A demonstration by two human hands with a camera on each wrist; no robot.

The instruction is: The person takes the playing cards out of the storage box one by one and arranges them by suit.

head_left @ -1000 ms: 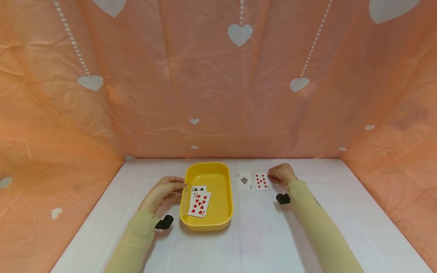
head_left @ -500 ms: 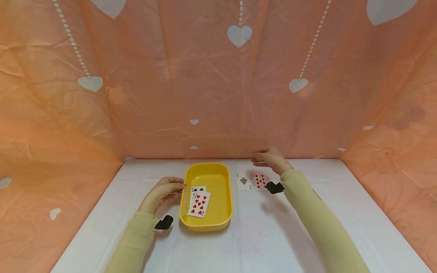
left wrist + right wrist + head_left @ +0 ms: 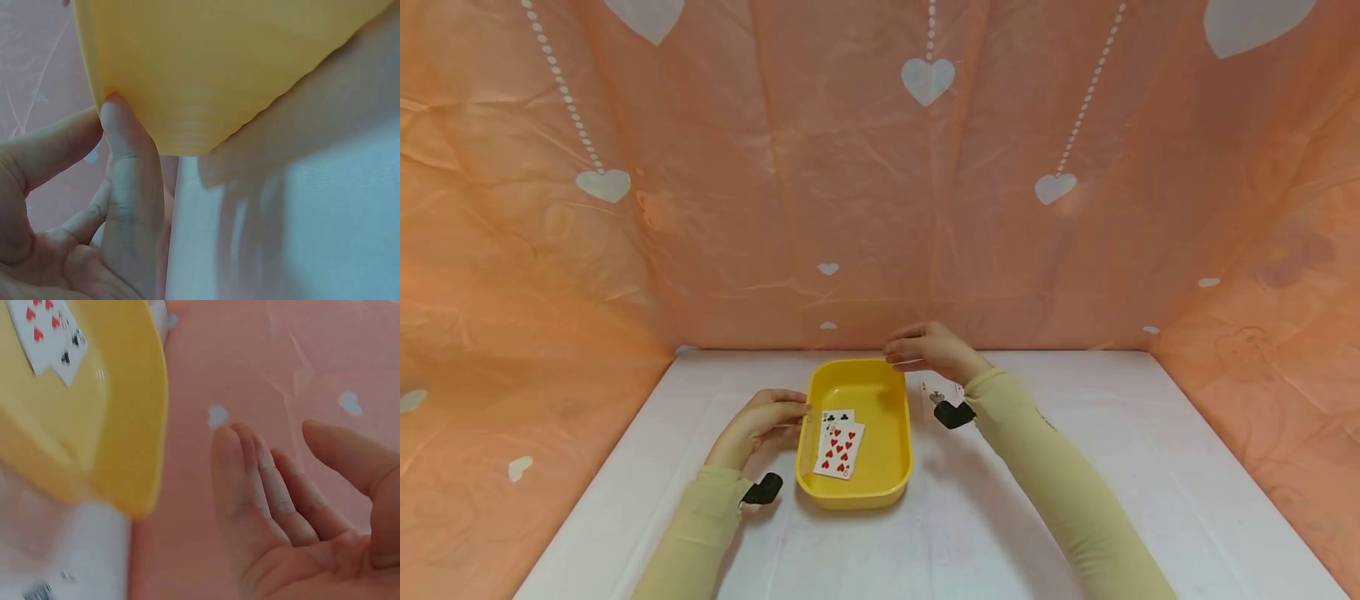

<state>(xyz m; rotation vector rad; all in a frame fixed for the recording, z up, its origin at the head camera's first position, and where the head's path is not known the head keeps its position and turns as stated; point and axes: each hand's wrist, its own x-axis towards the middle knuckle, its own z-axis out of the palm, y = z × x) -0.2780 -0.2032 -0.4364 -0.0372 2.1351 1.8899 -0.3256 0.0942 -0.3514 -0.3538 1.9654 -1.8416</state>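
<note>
My left hand [image 3: 760,423] pinches the left rim of a yellow plastic tray [image 3: 872,490]; the left wrist view shows the thumb [image 3: 128,162] against the tray's outer wall. Inside, at the left, a nine of hearts [image 3: 839,450] overlaps a club card [image 3: 837,415]. Over the tray's far right corner is my right hand [image 3: 936,348], fingers loosely extended and palm bare in the right wrist view. An ace of spades [image 3: 934,390] lies on the table right of the tray, partly covered by the right wrist camera. The diamond card beside it is mostly hidden by the sleeve.
A white cloth covers the table [image 3: 1105,467]. Orange sheeting [image 3: 865,208] with white hearts hangs along its back and both sides. Black wrist cameras, such as the left one [image 3: 763,489], stick out from the sleeves.
My right hand has left the diamond card, risen and moved left across the ace to the tray's far right corner. The left hand and the tray hold still.
</note>
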